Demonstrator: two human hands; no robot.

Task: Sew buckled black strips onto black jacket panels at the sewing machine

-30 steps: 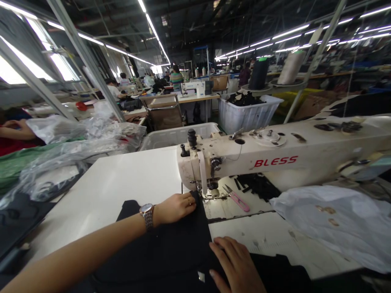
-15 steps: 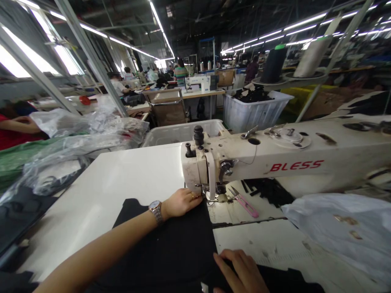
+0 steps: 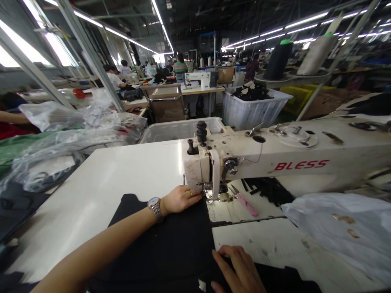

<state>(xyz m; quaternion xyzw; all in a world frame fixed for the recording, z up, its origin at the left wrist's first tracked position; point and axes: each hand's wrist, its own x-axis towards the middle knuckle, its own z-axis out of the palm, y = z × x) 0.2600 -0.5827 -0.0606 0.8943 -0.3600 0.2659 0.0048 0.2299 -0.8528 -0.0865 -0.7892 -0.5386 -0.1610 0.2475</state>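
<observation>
Black fabric (image 3: 171, 248) lies over the white table in front of a sewing machine (image 3: 244, 152) marked BLESS. My left hand (image 3: 180, 198), with a watch at the wrist, rests on the fabric's top edge, its fingertips beside the needle area. Those fingers are pressed together; whether they pinch the cloth is hidden. At the bottom, my right hand (image 3: 240, 268) has its fingers apart, touching the fabric's right edge. Pink thread snips (image 3: 246, 204) lie right of the needle, near black scraps (image 3: 270, 190).
Plastic-wrapped bundles (image 3: 55, 142) are piled at the left. A clear bin (image 3: 180, 128) stands behind the table. On the right is a white plastic bag (image 3: 339, 228). Thread cones (image 3: 277, 59) stand above the machine. Other people sit at machines farther back.
The view has shifted slightly. Both hands keep nearly the same places on the fabric, and the fabric looks almost unmoved beside the machine.
</observation>
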